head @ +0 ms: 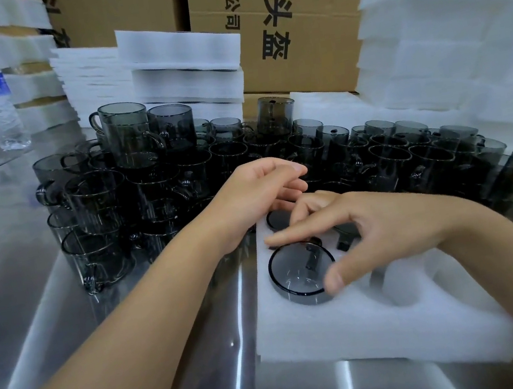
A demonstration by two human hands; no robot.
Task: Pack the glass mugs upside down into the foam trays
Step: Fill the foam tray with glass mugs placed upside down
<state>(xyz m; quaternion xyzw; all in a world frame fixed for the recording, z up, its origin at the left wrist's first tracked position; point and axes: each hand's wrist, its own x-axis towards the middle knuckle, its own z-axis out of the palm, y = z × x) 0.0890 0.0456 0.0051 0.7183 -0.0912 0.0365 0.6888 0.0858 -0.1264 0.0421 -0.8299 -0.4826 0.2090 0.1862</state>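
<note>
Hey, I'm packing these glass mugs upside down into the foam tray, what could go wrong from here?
1. The mug under your right hand stands proud of the foam tray; if it isn't fully seated, it could tip or crack under pressure.
2. The stacked mugs crowd close beside your left hand; a bump could topple glass onto the steel table.
</note>
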